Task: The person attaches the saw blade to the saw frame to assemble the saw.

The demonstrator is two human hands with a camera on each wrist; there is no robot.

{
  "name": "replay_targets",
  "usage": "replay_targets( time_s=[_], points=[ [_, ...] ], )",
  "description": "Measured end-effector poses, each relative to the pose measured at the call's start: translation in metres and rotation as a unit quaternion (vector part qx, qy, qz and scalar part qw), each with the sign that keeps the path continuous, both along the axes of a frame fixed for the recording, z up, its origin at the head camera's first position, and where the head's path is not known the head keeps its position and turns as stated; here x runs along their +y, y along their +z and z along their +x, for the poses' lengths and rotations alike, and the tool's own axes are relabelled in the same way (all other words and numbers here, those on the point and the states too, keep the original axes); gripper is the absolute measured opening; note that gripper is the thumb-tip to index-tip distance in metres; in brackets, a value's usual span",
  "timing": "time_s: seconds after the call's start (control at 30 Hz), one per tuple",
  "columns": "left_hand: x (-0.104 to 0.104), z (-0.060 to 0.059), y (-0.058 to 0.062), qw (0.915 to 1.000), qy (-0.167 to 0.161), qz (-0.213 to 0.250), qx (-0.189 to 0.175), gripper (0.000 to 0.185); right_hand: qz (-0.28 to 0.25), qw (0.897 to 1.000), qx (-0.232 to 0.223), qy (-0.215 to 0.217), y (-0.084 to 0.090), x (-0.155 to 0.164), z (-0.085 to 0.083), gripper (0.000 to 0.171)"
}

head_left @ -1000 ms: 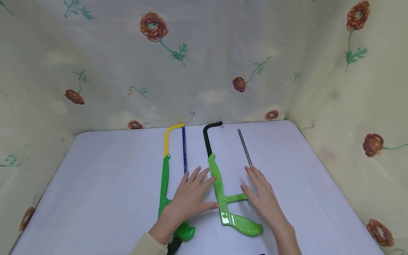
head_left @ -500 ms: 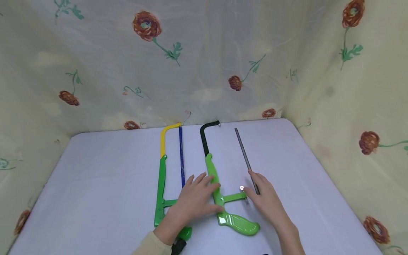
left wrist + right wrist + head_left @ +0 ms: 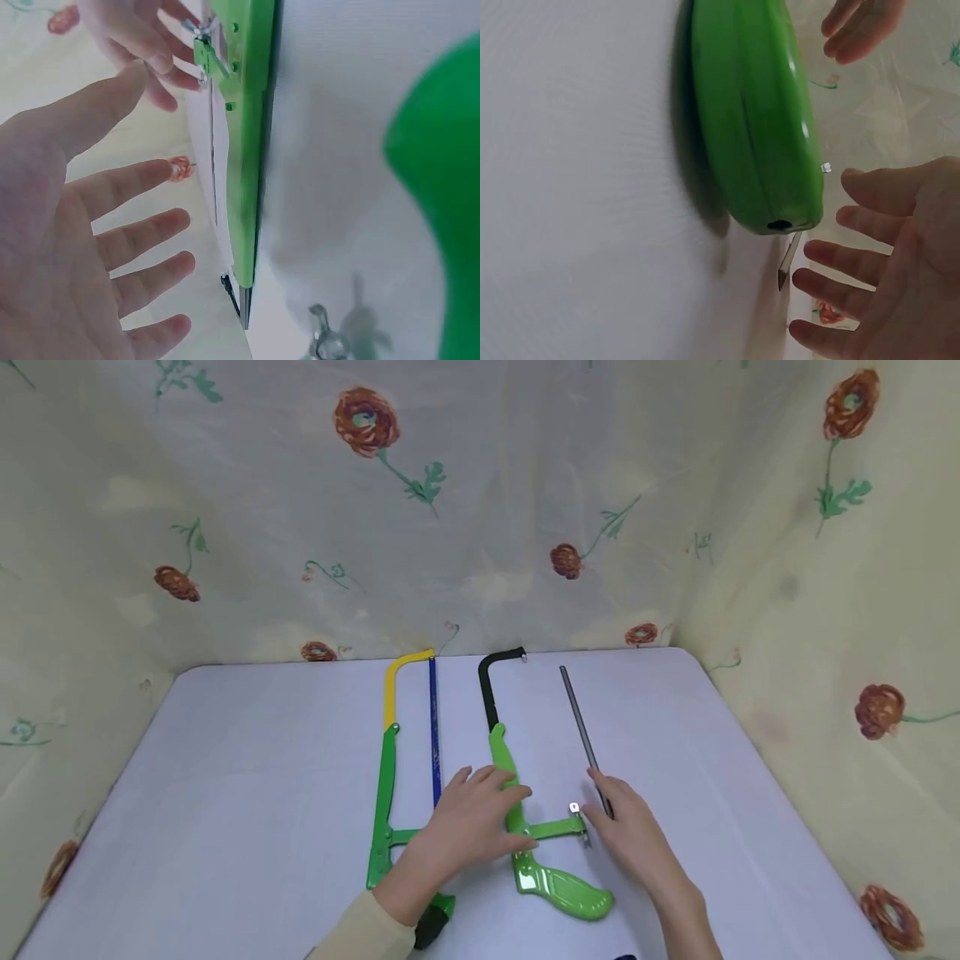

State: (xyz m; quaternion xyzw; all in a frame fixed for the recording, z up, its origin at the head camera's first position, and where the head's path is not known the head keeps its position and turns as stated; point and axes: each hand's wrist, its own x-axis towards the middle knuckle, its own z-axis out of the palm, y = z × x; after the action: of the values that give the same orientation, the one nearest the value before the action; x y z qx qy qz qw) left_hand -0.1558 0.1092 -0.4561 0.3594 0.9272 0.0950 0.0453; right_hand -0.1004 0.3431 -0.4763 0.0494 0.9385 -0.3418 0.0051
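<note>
A light green hacksaw frame [image 3: 513, 777] with a black front arm lies on the white table with no blade between its ends. Over its middle hovers my left hand [image 3: 468, 827], fingers spread; the left wrist view shows its palm holding nothing. My right hand [image 3: 633, 835] hovers by the near end of a loose grey hacksaw blade [image 3: 579, 714], beside the frame's blade fitting [image 3: 576, 814]. In the right wrist view its fingers are spread and apart from the green handle [image 3: 754, 120]. Further left lies a darker green hacksaw [image 3: 386, 777] with a yellow arm and blue blade [image 3: 433, 718].
Flower-patterned cloth [image 3: 480, 527] hangs behind and at both sides of the table [image 3: 247, 793]. A black item [image 3: 431, 928] shows by the left saw's handle, partly hidden by the left sleeve [image 3: 367, 931]. Another dark thing [image 3: 625, 957] peeks in at the bottom edge.
My right hand has drawn back toward me, baring the frame's metal blade fitting and more of the grey blade. My left hand has shifted slightly right and nearer. Both saws stay put.
</note>
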Motion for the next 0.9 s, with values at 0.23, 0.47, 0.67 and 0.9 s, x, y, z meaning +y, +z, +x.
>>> replay_targets(
  time_s=[0.23, 0.47, 0.67, 0.9],
  points=[
    [0.011, -0.001, -0.004, 0.9996, -0.021, -0.015, 0.013, 0.060, 0.006, 1.000, -0.003, -0.010, 0.002, 0.001, -0.003, 0.055],
    [0.016, 0.003, -0.007, 0.9990, -0.038, -0.018, 0.018, 0.057, 0.011, 1.000, -0.002, -0.024, 0.000, 0.002, -0.008, 0.055],
    [0.020, 0.004, -0.004, 0.9989, -0.036, -0.020, 0.021, 0.056, 0.016, 0.999, -0.003, -0.044, -0.001, 0.002, -0.009, 0.054],
    [0.025, 0.006, -0.005, 0.9995, -0.023, -0.019, 0.013, 0.054, 0.033, 0.997, -0.005, -0.063, 0.000, 0.001, -0.016, 0.055]
  ],
)
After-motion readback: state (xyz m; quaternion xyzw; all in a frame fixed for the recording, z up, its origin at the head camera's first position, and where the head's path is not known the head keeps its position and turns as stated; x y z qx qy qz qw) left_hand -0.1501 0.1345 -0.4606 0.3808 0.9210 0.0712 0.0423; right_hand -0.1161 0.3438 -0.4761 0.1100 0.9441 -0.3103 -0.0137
